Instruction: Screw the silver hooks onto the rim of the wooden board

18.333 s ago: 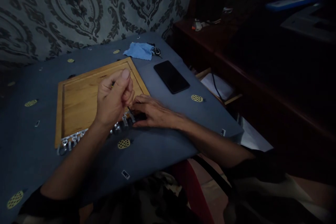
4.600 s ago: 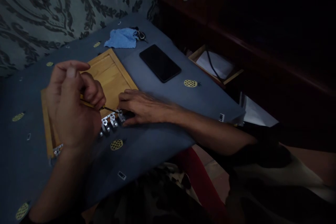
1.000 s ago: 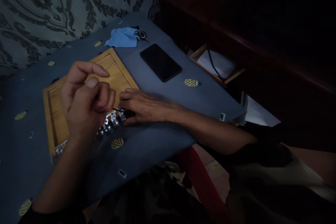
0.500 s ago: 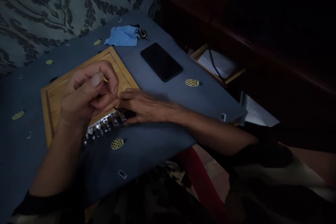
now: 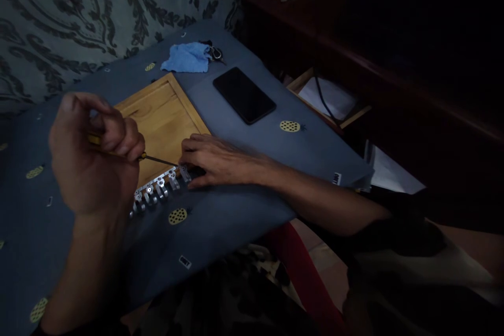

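Observation:
My left hand [image 5: 100, 160] is raised over the left side of a framed wooden board [image 5: 155, 121]. Its fingers are closed around a screwdriver [image 5: 159, 159] with a yellow handle, mostly hidden in the palm. The thin shaft slants down to the right, its tip beside my right fingers. Along the board's near edge runs a silver metal strip with several curved hooks [image 5: 161, 187]. My right hand [image 5: 208, 160] rests at the right end of this strip, thumb and fingers pinching around the last hook. My fingers partly cover that end.
A black phone [image 5: 244, 95] lies right of the board on the blue pineapple-print cloth [image 5: 236, 205]. Farther back are a blue rag [image 5: 186, 58] and a set of keys [image 5: 216, 53]. An open drawer with papers [image 5: 328, 97] stands beyond the table's right edge.
My left hand has moved left and away from my right hand, bringing the screwdriver's shaft into view. My right hand stays at the strip's end. The view has shifted slightly.

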The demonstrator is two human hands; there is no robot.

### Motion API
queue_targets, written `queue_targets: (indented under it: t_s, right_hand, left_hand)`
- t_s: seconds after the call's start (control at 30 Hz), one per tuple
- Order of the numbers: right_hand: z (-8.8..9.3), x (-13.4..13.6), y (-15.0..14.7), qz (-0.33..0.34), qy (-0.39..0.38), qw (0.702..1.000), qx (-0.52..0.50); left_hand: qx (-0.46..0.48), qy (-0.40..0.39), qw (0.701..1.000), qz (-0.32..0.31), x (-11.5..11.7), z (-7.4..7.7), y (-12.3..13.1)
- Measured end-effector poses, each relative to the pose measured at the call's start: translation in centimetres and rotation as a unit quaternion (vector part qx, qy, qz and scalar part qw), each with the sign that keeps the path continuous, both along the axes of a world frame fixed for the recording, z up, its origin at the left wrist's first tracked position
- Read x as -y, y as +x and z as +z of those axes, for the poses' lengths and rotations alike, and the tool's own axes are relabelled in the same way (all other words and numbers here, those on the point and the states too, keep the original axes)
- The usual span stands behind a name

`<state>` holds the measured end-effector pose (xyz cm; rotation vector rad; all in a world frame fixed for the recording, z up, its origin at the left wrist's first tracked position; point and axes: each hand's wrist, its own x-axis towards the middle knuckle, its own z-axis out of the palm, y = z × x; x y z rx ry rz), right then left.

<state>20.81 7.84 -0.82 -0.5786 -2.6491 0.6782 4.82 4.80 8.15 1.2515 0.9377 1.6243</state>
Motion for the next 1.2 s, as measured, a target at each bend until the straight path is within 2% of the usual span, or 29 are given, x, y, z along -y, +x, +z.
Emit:
queue_targets:
  t_s: [0.23, 0.53, 0.77, 0.97, 1.2]
  right_hand:
    - [-0.1, -0.1, 0.1, 0.001, 0.003, 1.000, -0.015]
    - [-0.1, -0.1, 0.0, 0.001, 0.002, 1.000, -0.005]
    - [0.0, 0.0, 0.0, 0.000, 0.010, 1.000, 0.004]
    - [0.1, 0.0, 0.0, -0.001, 0.015, 1.000, 0.009]
    - [-0.2, -0.1, 0.0, -0.002, 0.030, 1.000, 0.000]
  left_hand:
    - [-0.024, -0.010, 0.998, 0.059, 0.2, -1.0, 0.9]
    - [-0.036, -0.009, 0.998, 0.050, 0.4, -1.4, 0.8]
    - [0.010, -0.020, 0.999, 0.049, 0.4, -1.6, 0.9]
    - [-0.007, 0.002, 0.998, 0.058, 0.9, -1.4, 1.2]
    - [-0.002, -0.021, 0.998, 0.061, 1.1, -1.3, 1.6]
